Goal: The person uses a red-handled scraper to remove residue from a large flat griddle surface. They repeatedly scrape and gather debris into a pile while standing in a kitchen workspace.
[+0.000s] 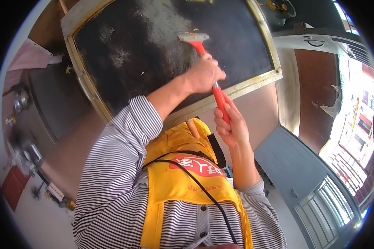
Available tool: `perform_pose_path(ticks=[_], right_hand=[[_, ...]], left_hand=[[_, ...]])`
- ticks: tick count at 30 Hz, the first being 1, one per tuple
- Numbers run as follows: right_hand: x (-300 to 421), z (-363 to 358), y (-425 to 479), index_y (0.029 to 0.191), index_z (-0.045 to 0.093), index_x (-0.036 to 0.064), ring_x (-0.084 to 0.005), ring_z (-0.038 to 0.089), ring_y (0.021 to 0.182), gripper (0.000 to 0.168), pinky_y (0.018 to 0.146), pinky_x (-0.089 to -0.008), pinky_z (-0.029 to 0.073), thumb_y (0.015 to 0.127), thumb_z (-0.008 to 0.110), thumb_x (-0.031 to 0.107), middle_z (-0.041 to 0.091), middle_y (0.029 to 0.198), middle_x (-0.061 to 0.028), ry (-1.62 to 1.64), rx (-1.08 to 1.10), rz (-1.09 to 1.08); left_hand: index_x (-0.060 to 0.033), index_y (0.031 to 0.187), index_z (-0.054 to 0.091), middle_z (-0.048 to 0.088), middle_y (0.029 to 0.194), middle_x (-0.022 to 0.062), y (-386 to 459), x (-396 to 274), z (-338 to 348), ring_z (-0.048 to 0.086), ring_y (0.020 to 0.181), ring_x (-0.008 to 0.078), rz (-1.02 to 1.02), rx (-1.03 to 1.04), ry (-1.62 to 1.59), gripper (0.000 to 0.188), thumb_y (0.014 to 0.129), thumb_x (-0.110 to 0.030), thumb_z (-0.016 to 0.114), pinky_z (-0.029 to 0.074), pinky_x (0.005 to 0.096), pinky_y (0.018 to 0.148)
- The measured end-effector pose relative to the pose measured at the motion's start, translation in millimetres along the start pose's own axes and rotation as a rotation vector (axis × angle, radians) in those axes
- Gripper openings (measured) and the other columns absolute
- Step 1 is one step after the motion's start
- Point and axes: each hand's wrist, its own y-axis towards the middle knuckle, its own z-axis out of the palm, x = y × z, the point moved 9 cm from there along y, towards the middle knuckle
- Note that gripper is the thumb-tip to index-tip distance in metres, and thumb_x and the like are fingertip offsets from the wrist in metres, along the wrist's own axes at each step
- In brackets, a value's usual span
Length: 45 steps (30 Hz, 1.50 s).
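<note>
A long-handled scraper with a red handle (218, 100) and a red head (198, 46) lies across the dark panel. Its wide pale blade (193, 37) appears to rest on the panel, with small scrapings beside it. My left hand (205, 74) is wrapped around the shaft just below the head. Lower down, my right hand (232, 121) grips the red handle near its end. The blackened panel (237, 40) has a grimy light-coloured metal frame (237, 90). Grey, worn patches (165, 21) run down the middle of its dark surface.
A wooden handle (192, 128) sticks out below the frame, close to my yellow apron (180, 183). A black cable (193, 177) crosses the apron. To the left is a dark countertop (59, 96) with metal ware (21, 99); at right stands a grey door (290, 165).
</note>
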Motion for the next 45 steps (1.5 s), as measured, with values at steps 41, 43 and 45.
perform_pose_path(ticks=[41, 43, 45], right_hand=[[55.7, 41.0, 57.1, 0.154, 0.040, 0.015, -0.0065, 0.035, 0.051, 0.046, 0.042, -0.0197, 0.027, 0.108, 0.042, 0.017, 0.055, 0.086, -0.0071, -0.065, -0.046, -0.140], [52.9, 29.6, 41.6, 0.155, 0.039, 0.016, -0.0057, 0.035, 0.050, 0.047, 0.041, -0.0191, 0.026, 0.108, 0.042, 0.017, 0.056, 0.085, -0.0069, -0.048, -0.001, -0.120], [45.2, 19.4, 27.8, 0.156, 0.039, 0.017, -0.0050, 0.035, 0.050, 0.048, 0.041, -0.0182, 0.025, 0.108, 0.042, 0.017, 0.056, 0.085, -0.0066, -0.057, 0.017, -0.096]], left_hand=[[-0.0153, 0.084, 0.075, 0.070, 0.077, 0.0049, 60.3, 69.4, 0.6, 0.067, 0.088, 0.0267, 0.073, 0.149, -0.015, 0.011, 0.074, -0.015, 0.070, 0.045, 0.0444, 0.089], [-0.0162, 0.080, 0.072, 0.069, 0.076, 0.0035, 49.3, 46.0, 3.0, 0.065, 0.088, 0.0252, 0.053, 0.072, -0.076, 0.008, 0.074, -0.012, 0.067, 0.043, 0.0442, 0.088], [-0.0157, 0.076, 0.069, 0.068, 0.074, 0.0030, 40.4, 34.2, 0.4, 0.064, 0.085, 0.0264, 0.019, 0.063, -0.073, 0.007, 0.075, -0.010, 0.064, 0.042, 0.0443, 0.087]])
